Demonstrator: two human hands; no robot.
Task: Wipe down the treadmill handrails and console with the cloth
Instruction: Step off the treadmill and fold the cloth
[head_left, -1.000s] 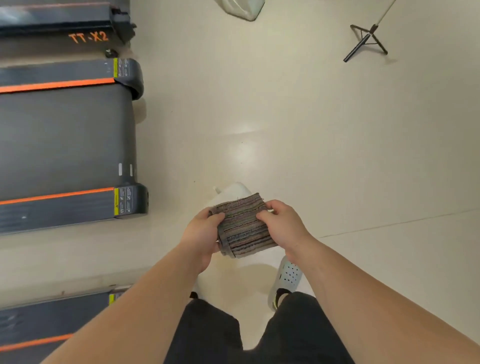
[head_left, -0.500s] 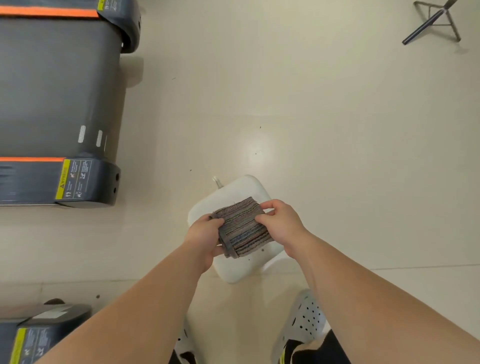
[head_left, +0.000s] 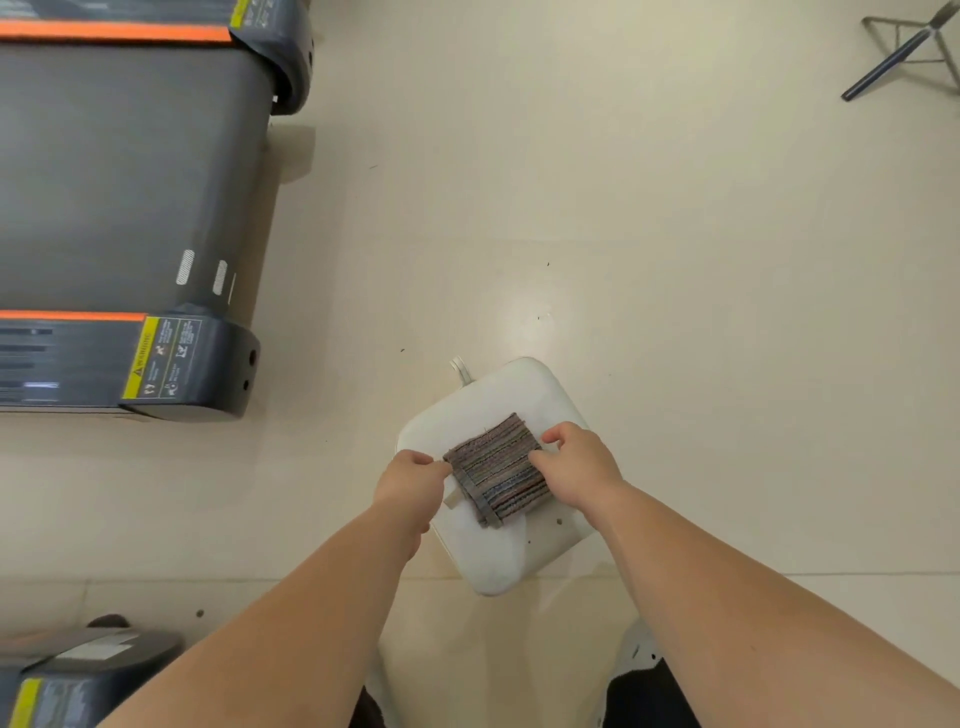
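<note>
A folded, striped grey-brown cloth (head_left: 498, 470) is held low over a white square stool (head_left: 524, 395). My left hand (head_left: 408, 483) pinches its left edge and my right hand (head_left: 576, 462) grips its right edge. The rear end of a dark treadmill (head_left: 130, 176) with orange side stripes and a yellow warning label lies on the floor at the upper left. No handrail or console is in view.
The corner of a second treadmill (head_left: 78, 670) shows at the bottom left. A metal tripod base (head_left: 904, 47) stands at the top right. The floor is pale cream tile (head_left: 675, 234). My legs and a white shoe (head_left: 636, 652) are at the bottom edge.
My view has tilted down and moved forward, so the white stool has come fully into sight under the cloth. Both hands have kept hold of the cloth and lowered it toward the stool.
</note>
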